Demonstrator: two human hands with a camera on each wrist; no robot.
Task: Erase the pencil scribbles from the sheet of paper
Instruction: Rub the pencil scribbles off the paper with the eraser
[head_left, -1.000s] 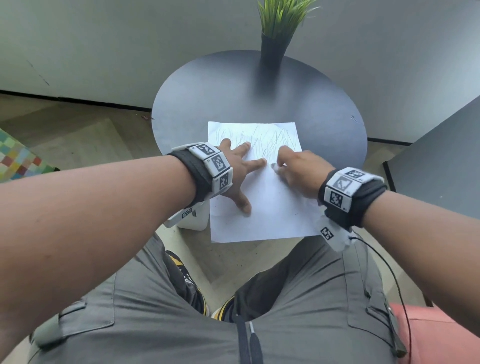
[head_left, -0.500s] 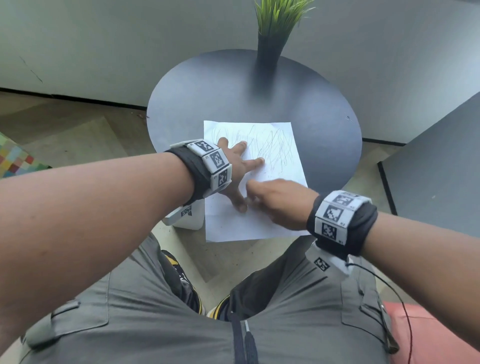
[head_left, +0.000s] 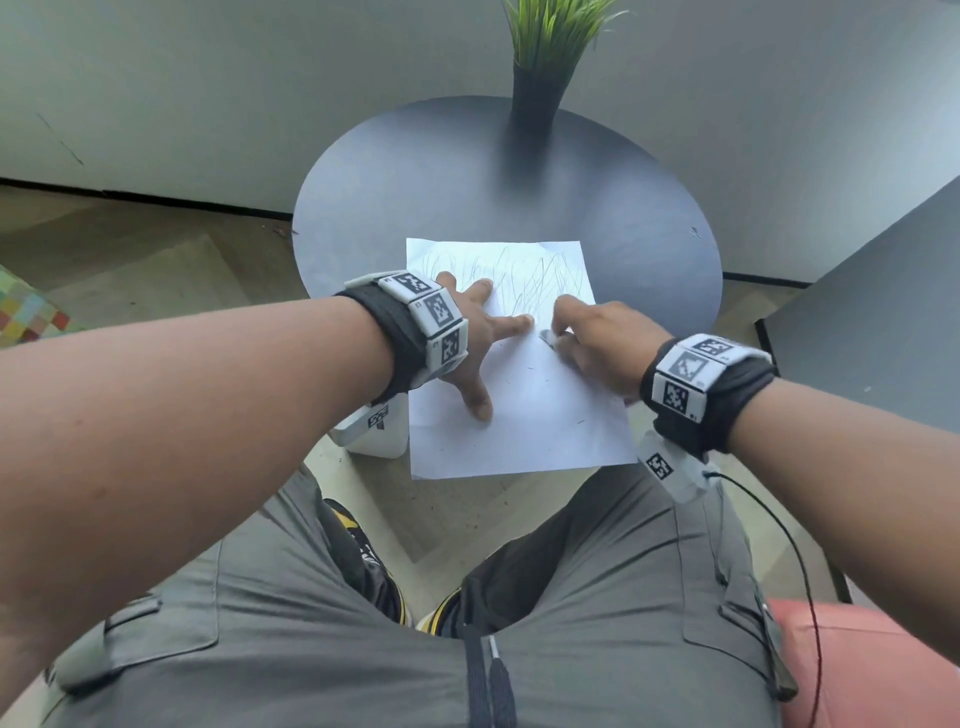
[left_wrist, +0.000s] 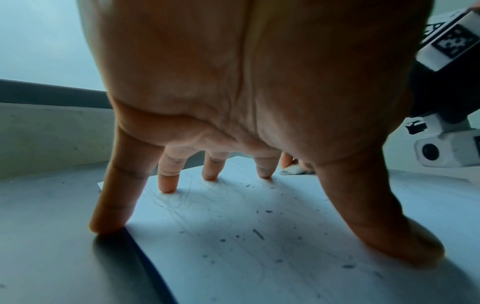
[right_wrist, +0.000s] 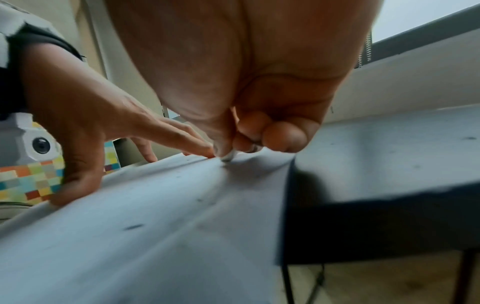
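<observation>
A white sheet of paper (head_left: 540, 415) lies on the round dark table (head_left: 415, 176), its near end hanging past the table's front edge. Grey pencil scribbles (head_left: 524, 275) cover its far half; the near half shows only dark crumbs. My left hand (head_left: 472, 338) presses the sheet's left side with spread straight fingers (left_wrist: 168, 185). My right hand (head_left: 587, 338) pinches a small grey-white eraser (head_left: 548, 338), whose tip touches the paper just right of the left index finger. The eraser (right_wrist: 228, 157) shows under my thumb in the right wrist view, and in the left wrist view (left_wrist: 292, 170) behind my fingers.
A dark vase with green grass (head_left: 537, 67) stands at the table's far edge. A second dark table (head_left: 883, 312) stands to the right. A white bin (head_left: 374, 436) sits below the table on the left. My knees are under the sheet's overhanging end.
My right hand drew back toward me half a second ago, then pushed forward again with the eraser to the scribbles' lower edge. The left hand has stayed pressed in place.
</observation>
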